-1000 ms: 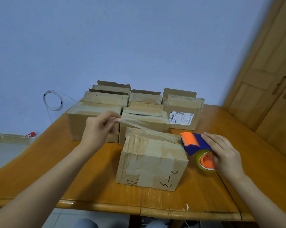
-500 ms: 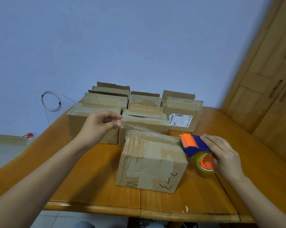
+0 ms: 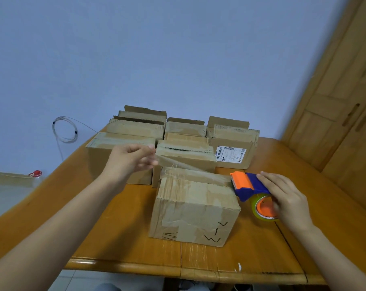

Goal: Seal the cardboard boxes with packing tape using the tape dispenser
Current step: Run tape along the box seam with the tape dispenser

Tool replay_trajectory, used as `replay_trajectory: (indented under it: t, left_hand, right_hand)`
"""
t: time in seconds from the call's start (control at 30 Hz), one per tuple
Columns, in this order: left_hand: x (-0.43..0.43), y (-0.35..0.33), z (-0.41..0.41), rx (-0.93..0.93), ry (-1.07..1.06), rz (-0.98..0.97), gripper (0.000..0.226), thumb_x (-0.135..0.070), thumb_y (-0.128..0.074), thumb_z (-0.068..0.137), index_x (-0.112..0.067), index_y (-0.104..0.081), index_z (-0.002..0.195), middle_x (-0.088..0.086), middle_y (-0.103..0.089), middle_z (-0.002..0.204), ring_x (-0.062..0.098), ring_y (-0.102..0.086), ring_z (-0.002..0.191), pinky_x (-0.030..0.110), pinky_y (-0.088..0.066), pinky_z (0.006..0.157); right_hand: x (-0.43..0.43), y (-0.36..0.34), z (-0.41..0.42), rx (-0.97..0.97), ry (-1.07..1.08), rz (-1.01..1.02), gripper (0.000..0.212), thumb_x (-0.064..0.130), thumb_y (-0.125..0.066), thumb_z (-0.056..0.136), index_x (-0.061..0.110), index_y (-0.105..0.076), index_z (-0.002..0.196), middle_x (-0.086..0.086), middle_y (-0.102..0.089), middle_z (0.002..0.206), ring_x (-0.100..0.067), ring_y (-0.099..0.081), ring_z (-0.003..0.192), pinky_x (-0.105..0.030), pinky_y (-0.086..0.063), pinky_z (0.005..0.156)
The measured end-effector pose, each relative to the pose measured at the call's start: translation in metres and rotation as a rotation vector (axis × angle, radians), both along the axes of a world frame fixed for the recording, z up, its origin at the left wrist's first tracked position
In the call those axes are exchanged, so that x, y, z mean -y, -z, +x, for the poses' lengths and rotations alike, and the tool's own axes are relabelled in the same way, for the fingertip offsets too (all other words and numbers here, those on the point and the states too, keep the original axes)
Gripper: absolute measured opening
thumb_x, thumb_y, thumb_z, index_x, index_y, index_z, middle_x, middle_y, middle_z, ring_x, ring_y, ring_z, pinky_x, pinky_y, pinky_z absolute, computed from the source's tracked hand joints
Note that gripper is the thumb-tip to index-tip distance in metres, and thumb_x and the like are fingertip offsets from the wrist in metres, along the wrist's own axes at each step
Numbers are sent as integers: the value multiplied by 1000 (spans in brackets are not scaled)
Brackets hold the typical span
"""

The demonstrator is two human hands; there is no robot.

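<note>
A worn cardboard box (image 3: 195, 211) with black marker scribbles stands nearest me on the wooden table (image 3: 119, 244). My right hand (image 3: 287, 198) grips the blue and orange tape dispenser (image 3: 249, 184), which sits at the box's right top edge. A strip of clear tape (image 3: 190, 168) stretches from the dispenser leftward over the box top. My left hand (image 3: 131, 159) pinches the free end of that strip, above and left of the box.
Several more cardboard boxes (image 3: 184, 156) stand in rows behind the near one, one with a white shipping label (image 3: 230, 154). A coiled thin cable (image 3: 65, 130) hangs at the wall on the left. Wooden cabinet doors (image 3: 346, 101) rise at the right.
My left hand has lifted slightly and drawn the tape end a little further left, keeping the strip taut. The dispenser and my right hand have stayed at the box's right edge.
</note>
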State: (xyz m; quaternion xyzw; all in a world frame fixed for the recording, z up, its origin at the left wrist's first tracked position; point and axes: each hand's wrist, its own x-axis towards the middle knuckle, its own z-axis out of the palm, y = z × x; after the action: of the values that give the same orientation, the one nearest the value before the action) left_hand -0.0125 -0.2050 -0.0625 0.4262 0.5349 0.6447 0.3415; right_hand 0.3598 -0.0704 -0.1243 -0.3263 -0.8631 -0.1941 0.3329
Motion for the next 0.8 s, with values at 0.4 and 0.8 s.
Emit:
replay_trajectory:
  t: [0.4, 0.8]
  left_hand:
    - [8, -17, 5, -21, -66, -85, 27, 2, -70, 82, -6, -65, 108, 11, -74, 74, 13, -70, 63, 19, -56, 58]
    - [17, -30, 12, -118, -77, -64, 35, 3, -71, 81, -7, -62, 113, 15, -73, 73, 18, -71, 64, 23, -59, 58]
  right_hand:
    - [3, -1, 0, 6, 0, -13, 86, -4, -86, 58, 17, -45, 131, -14, -62, 122, -24, -48, 115, -37, -57, 67]
    - [4, 2, -2, -35, -21, -11, 82, -8, -83, 59, 15, -46, 128, -16, -64, 119, -24, -48, 113, -39, -57, 66]
